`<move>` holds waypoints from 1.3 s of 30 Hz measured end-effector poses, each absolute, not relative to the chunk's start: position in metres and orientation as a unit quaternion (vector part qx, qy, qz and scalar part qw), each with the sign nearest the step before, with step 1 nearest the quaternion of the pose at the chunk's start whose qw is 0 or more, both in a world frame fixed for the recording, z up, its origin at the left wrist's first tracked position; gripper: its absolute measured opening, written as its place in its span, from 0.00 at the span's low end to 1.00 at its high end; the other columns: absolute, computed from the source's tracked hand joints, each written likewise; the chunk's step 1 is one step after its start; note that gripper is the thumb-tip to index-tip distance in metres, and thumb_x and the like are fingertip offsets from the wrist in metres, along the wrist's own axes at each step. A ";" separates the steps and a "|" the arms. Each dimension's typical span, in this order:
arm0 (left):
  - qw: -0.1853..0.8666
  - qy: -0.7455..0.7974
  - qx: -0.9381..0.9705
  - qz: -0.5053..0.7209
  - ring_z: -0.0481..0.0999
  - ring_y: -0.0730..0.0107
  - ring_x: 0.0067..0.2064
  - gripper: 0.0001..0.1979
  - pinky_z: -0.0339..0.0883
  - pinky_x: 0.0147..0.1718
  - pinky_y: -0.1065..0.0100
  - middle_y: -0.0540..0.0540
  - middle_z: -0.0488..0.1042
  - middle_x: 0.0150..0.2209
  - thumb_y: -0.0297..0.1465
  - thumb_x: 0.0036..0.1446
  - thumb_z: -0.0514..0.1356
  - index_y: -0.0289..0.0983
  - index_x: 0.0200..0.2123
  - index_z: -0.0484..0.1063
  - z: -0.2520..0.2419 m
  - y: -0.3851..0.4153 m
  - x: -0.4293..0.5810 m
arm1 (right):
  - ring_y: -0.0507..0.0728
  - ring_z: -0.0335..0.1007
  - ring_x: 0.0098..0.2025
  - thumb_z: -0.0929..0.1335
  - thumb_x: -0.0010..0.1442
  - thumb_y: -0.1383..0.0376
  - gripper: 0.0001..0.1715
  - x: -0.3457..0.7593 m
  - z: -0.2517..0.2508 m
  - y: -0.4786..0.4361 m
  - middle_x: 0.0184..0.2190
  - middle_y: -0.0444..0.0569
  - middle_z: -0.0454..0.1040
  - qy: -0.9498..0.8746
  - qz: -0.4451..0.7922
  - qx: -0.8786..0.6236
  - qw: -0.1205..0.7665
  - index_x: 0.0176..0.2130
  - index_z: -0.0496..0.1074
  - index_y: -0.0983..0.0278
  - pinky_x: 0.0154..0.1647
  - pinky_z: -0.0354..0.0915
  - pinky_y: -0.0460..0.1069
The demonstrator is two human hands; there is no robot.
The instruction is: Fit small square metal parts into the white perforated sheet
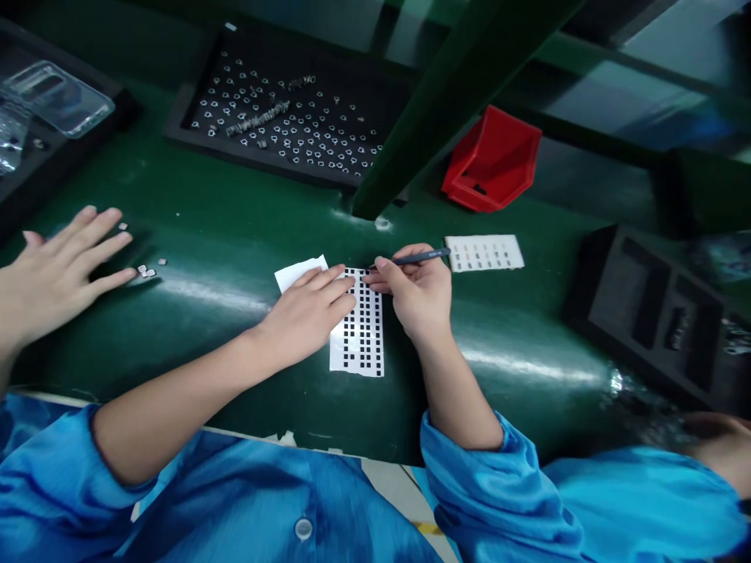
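Observation:
My left hand (pixel 305 317) lies flat with fingers stretched, holding down a white sheet (pixel 357 371) printed with rows of small black squares. Some squares are absent from the left column, and part of the sheet is under my fingers. Beside it, my right hand (pixel 419 293) is closed around dark tweezers (pixel 428 256), their tip at the top edge of the sheet. A folded or second white paper (pixel 296 271) sticks out beyond my left fingers. To the right of my right hand lies a white pad (pixel 486 252) with rows of small pieces.
A black tray (pixel 252 164) of small metal rings stands at the back, behind a green post (pixel 422 117). A red bin (pixel 493 160) is right of it. Small square pieces (pixel 146 271) lie near a co-worker's hand (pixel 70 266). A dark foam box (pixel 662 313) stands right.

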State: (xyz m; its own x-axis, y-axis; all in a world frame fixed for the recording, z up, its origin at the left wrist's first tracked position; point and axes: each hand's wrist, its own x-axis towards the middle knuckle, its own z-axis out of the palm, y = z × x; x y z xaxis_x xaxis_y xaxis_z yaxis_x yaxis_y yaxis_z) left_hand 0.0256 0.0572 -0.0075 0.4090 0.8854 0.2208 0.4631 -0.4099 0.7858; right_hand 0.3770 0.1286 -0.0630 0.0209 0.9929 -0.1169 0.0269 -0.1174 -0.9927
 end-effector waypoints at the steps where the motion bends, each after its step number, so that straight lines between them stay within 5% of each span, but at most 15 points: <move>1: 0.324 0.430 0.781 0.317 0.54 0.46 0.83 0.17 0.69 0.68 0.32 0.49 0.78 0.69 0.42 0.79 0.56 0.50 0.59 0.82 -0.017 0.060 0.052 | 0.56 0.88 0.30 0.81 0.60 0.60 0.21 0.377 -0.063 0.129 0.29 0.40 0.83 -0.474 0.519 -0.540 0.463 0.41 0.67 0.57 0.30 0.82 0.45; 4: 0.313 0.419 0.799 0.297 0.62 0.49 0.81 0.16 0.64 0.76 0.35 0.45 0.78 0.70 0.32 0.75 0.59 0.45 0.60 0.81 -0.051 0.066 0.136 | 0.56 0.88 0.31 0.81 0.60 0.59 0.22 0.378 -0.063 0.128 0.29 0.41 0.83 -0.477 0.523 -0.539 0.457 0.42 0.67 0.57 0.31 0.82 0.45; 8: 0.267 0.423 0.819 0.281 0.57 0.48 0.82 0.15 0.60 0.78 0.34 0.44 0.76 0.71 0.29 0.75 0.57 0.45 0.55 0.84 -0.074 0.070 0.180 | 0.56 0.89 0.31 0.82 0.59 0.57 0.24 0.377 -0.063 0.128 0.29 0.42 0.83 -0.476 0.521 -0.542 0.456 0.42 0.67 0.57 0.31 0.82 0.45; 13: 0.219 0.418 0.841 0.266 0.47 0.35 0.83 0.33 0.65 0.64 0.26 0.49 0.81 0.67 0.39 0.83 0.42 0.37 0.39 0.85 -0.073 0.076 0.167 | 0.58 0.89 0.32 0.83 0.58 0.55 0.26 0.376 -0.063 0.128 0.28 0.42 0.84 -0.473 0.525 -0.536 0.461 0.42 0.68 0.57 0.31 0.83 0.46; 17: 0.189 0.420 0.857 0.232 0.62 0.43 0.80 0.16 0.67 0.73 0.34 0.44 0.79 0.69 0.31 0.78 0.55 0.39 0.48 0.85 -0.068 0.074 0.162 | 0.59 0.89 0.32 0.84 0.55 0.55 0.28 0.376 -0.062 0.128 0.28 0.44 0.84 -0.460 0.538 -0.529 0.468 0.42 0.69 0.57 0.31 0.82 0.45; 20: 0.146 0.407 0.874 0.220 0.70 0.46 0.76 0.16 0.70 0.73 0.40 0.36 0.78 0.69 0.21 0.75 0.54 0.33 0.49 0.83 -0.063 0.070 0.158 | 0.60 0.90 0.32 0.85 0.54 0.56 0.28 0.377 -0.062 0.128 0.28 0.44 0.85 -0.449 0.545 -0.528 0.472 0.42 0.69 0.57 0.31 0.83 0.46; 23: 0.130 0.389 0.867 0.283 0.77 0.49 0.71 0.13 0.76 0.68 0.47 0.36 0.82 0.63 0.23 0.75 0.56 0.35 0.47 0.82 -0.057 0.069 0.154 | 0.60 0.90 0.33 0.86 0.53 0.55 0.30 0.379 -0.063 0.128 0.29 0.44 0.85 -0.427 0.558 -0.513 0.492 0.43 0.69 0.58 0.31 0.84 0.46; 29: 0.305 0.425 0.718 0.459 0.86 0.62 0.45 0.10 0.80 0.48 0.58 0.41 0.87 0.45 0.31 0.74 0.63 0.39 0.48 0.85 -0.042 0.071 0.155 | 0.57 0.89 0.30 0.87 0.53 0.54 0.30 0.379 -0.057 0.126 0.31 0.44 0.87 -0.400 0.579 -0.469 0.534 0.41 0.70 0.58 0.31 0.83 0.45; 34: 0.491 0.464 0.546 0.496 0.85 0.66 0.40 0.05 0.79 0.41 0.64 0.43 0.87 0.40 0.34 0.65 0.73 0.39 0.41 0.88 -0.032 0.071 0.158 | 0.57 0.90 0.31 0.86 0.55 0.54 0.29 0.376 -0.043 0.117 0.32 0.43 0.88 -0.413 0.579 -0.451 0.539 0.42 0.69 0.57 0.31 0.83 0.45; 39: 0.596 0.444 0.454 0.491 0.87 0.64 0.43 0.08 0.83 0.47 0.62 0.42 0.88 0.41 0.34 0.58 0.78 0.37 0.38 0.89 -0.024 0.071 0.160 | 0.57 0.90 0.33 0.85 0.58 0.54 0.27 0.372 -0.033 0.107 0.33 0.42 0.88 -0.422 0.586 -0.437 0.537 0.42 0.69 0.56 0.32 0.84 0.46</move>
State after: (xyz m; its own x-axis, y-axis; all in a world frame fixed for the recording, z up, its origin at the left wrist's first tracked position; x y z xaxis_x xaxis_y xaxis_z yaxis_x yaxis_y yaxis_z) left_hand 0.1596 0.0709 -0.0244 0.1235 0.9888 -0.0843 -0.1814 0.1060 0.9777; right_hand 0.3722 0.1066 -0.0333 -0.0430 0.9973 -0.0589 -0.2603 -0.0681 -0.9631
